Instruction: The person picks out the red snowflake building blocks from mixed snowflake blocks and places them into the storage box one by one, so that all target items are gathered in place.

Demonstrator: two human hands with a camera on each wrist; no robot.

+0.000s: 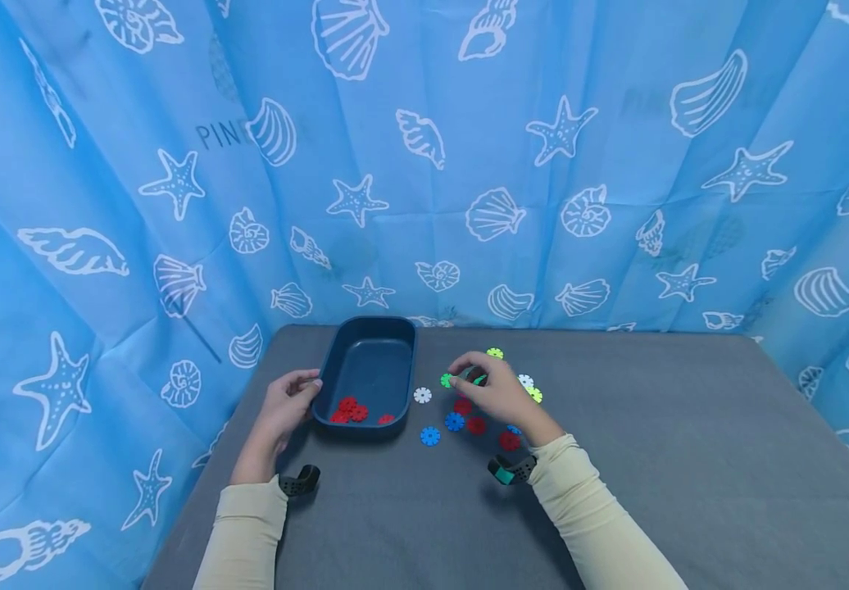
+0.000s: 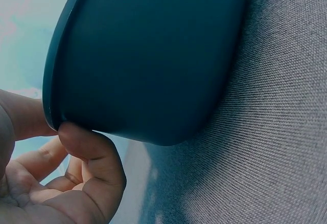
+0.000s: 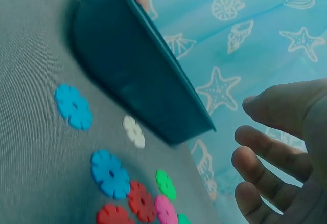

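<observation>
My left hand pinches the near-left rim of a dark blue plastic bin, thumb and a bent finger meeting at its edge in the left wrist view. Several red notched flower discs lie inside the bin's near end. Right of the bin, my right hand hovers over loose discs, its fingers bent loosely and apart with nothing between them in the right wrist view. Under and around it lie a green disc, a pink disc, red discs and blue discs.
A white disc and a blue disc lie beside the bin. Farther back is a yellow-green disc. A grey cloth covers the table. The blue shell-print curtain hangs right behind it. Black bands circle both wrists.
</observation>
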